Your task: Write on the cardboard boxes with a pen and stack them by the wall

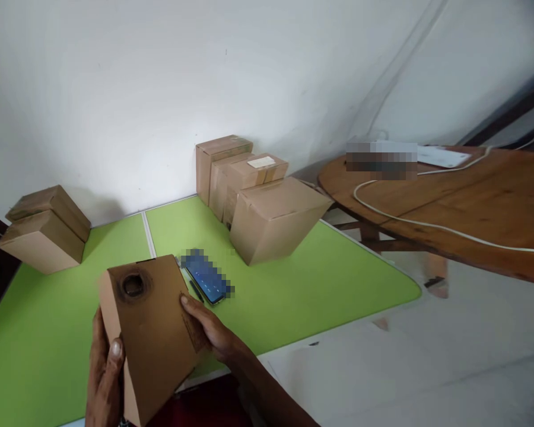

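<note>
Between my two hands I hold a brown cardboard box (pixel 155 332) over the near edge of the green table, tilted toward me. A round hole with a dark, scorched-looking rim (pixel 133 286) shows near its upper left corner. My left hand (pixel 104 367) grips the left side, thumb on the near face. My right hand (pixel 209 329) clasps the right side, its thumb on the upper face and the other fingers hidden. Just beyond the box lie a smartphone (pixel 209 281) with its screen lit and a dark pen (pixel 196 290).
Several cardboard boxes (pixel 276 207) stand in a row against the wall, and two more boxes (pixel 48 231) sit at the left on the green table (pixel 329 284). At the right is a wooden table (pixel 471 201) with a white cable (pixel 427 225) and papers (pixel 445 156).
</note>
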`<state>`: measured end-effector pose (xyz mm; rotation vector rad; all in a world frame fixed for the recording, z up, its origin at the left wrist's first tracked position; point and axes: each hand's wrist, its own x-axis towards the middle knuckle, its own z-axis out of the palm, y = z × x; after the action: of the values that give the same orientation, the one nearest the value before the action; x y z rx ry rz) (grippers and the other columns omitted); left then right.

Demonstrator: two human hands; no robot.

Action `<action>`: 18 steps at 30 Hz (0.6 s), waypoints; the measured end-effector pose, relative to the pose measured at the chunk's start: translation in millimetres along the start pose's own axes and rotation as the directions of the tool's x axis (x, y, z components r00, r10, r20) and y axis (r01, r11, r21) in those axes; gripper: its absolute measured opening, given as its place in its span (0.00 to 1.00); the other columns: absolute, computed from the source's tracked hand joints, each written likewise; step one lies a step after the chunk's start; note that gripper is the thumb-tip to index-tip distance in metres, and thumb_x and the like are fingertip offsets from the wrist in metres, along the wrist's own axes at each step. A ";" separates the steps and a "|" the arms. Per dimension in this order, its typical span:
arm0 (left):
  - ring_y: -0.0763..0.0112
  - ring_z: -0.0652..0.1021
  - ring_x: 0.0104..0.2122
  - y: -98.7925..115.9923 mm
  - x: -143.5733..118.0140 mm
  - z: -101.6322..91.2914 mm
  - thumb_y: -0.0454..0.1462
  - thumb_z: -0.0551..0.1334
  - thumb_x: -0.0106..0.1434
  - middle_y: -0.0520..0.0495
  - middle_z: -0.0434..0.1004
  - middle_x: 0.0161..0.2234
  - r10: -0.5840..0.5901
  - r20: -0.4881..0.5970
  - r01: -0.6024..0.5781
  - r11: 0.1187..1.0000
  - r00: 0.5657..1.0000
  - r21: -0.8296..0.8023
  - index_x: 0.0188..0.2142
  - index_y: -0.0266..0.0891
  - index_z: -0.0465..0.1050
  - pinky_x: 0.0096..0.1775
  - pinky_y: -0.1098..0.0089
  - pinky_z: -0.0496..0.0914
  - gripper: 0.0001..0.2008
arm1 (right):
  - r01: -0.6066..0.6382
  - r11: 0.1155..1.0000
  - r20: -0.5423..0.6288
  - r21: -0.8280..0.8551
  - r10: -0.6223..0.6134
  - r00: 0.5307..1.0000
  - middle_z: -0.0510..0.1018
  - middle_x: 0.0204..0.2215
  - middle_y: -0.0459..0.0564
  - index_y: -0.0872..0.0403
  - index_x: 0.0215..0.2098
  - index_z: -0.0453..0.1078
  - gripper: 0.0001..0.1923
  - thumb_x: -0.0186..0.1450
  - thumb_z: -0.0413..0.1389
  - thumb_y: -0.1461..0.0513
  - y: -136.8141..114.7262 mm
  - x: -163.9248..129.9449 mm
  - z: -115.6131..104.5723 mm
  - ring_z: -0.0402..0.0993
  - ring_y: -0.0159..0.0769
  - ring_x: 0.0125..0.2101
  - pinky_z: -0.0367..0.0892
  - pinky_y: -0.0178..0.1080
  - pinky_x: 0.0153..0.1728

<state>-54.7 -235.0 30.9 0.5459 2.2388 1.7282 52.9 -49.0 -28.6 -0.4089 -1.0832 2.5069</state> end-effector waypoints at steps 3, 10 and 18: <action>0.43 0.54 0.83 8.0 -4.8 8.4 0.66 0.64 0.71 0.49 0.55 0.84 -0.087 -0.050 0.089 0.996 0.995 0.025 0.81 0.53 0.61 0.81 0.44 0.50 0.47 | 0.009 0.995 -0.026 -0.102 -0.012 1.000 0.88 0.58 0.57 0.49 0.55 0.85 0.38 0.62 0.72 0.31 3.0 -0.1 -3.4 0.80 0.58 0.65 0.66 0.59 0.74; 0.35 0.63 0.79 -8.3 14.7 1.8 0.66 0.70 0.64 0.42 0.63 0.81 -0.001 0.066 0.008 0.994 0.998 -0.109 0.79 0.52 0.65 0.75 0.39 0.64 0.50 | 0.197 0.935 -0.073 -0.293 -0.228 0.971 0.87 0.58 0.58 0.49 0.61 0.79 0.35 0.67 0.70 0.38 -4.6 -4.5 -3.8 0.83 0.56 0.58 0.74 0.57 0.66; 0.36 0.78 0.68 -13.5 25.7 9.8 0.66 0.76 0.56 0.34 0.77 0.70 -0.126 0.095 0.126 0.992 0.988 -0.002 0.72 0.46 0.69 0.63 0.43 0.78 0.52 | 0.102 0.784 -0.260 -0.612 -0.322 0.910 0.84 0.60 0.61 0.52 0.68 0.71 0.43 0.60 0.75 0.47 -5.8 0.6 10.7 0.82 0.56 0.61 0.78 0.55 0.62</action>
<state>-75.4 -218.1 15.9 0.4635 2.1513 1.6145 49.3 -51.9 -17.3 -0.8174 -1.6312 1.7528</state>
